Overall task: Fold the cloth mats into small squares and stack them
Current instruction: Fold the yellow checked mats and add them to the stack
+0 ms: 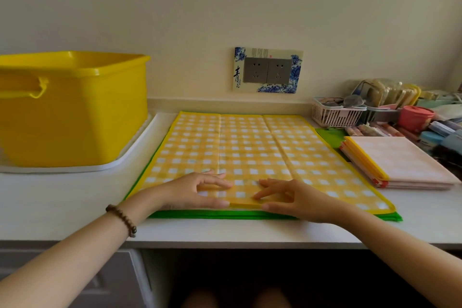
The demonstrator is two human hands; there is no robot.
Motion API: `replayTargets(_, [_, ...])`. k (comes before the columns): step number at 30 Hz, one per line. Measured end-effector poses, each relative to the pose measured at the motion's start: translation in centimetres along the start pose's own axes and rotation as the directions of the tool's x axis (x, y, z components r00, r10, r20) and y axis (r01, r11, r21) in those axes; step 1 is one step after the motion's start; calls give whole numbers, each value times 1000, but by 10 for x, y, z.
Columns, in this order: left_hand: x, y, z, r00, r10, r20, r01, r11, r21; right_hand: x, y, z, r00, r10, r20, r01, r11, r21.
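Note:
A yellow checked cloth mat (250, 147) with a yellow border lies spread flat on the white counter, on top of green-edged mats (225, 214) that show along its front and left side. My left hand (197, 192) and my right hand (292, 199) meet at the middle of the mat's near edge. On each hand the thumb is at the front border and the fingers lie on top of the cloth, pinching the edge. A stack of folded mats (400, 162), pale pink on top with a yellow edge, sits to the right.
A big yellow plastic tub (75, 107) stands on a white tray (135, 150) at the left. A small pink basket (335, 115), a red pot (415, 117) and assorted clutter crowd the right rear. A wall socket (267, 70) is behind the mat.

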State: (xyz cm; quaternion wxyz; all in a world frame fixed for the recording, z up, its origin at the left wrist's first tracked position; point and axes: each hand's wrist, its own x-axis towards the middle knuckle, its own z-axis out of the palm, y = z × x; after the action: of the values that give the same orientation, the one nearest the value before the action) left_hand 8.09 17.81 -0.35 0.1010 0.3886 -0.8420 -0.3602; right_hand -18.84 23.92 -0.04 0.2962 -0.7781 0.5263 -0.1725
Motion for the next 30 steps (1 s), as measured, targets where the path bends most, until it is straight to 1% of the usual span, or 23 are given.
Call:
replayTargets(3, [0, 3, -6, 1000, -1, -17, 1, 1000, -31, 1, 0, -6, 1000, 8, 26, -9, 999, 37])
replayTargets(5, [-1, 7, -11, 1000, -25, 8, 25, 999, -34, 0, 0, -12, 997, 24, 66, -26, 999, 31])
replayTargets(7, [-2, 10, -16, 998, -60, 36, 61, 997, -38, -3, 1, -21, 995, 43, 94, -43, 999, 3])
replayTargets(9, [0, 13, -21, 995, -91, 39, 93, 994, -52, -7, 2, -34, 993, 69, 92, -64, 997, -48])
replayTargets(11, [1, 18, -27, 993, -119, 22, 119, 993, -22, -12, 1, -48, 992, 106, 76, -101, 993, -57])
replayTargets(13, [3, 24, -35, 989, -145, 23, 145, 989, 21, -16, -1, -62, 986, 134, 99, -130, 991, -44])
replayTargets(15, [4, 33, -45, 982, -176, 68, 173, 984, 48, -17, -2, -74, 978, 154, 139, -154, 988, -9])
replayTargets(19, [5, 52, -65, 959, -199, 199, 198, 980, 25, -16, -10, -97, 954, 152, 260, -179, 980, 86])
replayTargets(22, [7, 61, -82, 954, -209, 217, 218, 976, -16, -12, -20, -116, 931, 136, 339, -179, 979, 98])
replayTargets(25, [16, 65, -94, 957, -233, 171, 229, 973, 44, 0, -26, -131, 940, 149, 307, -172, 984, 50])
replayTargets(30, [48, 53, -106, 959, -279, -54, 284, 941, 186, 40, -10, -144, 965, 239, 103, -222, 963, -151])
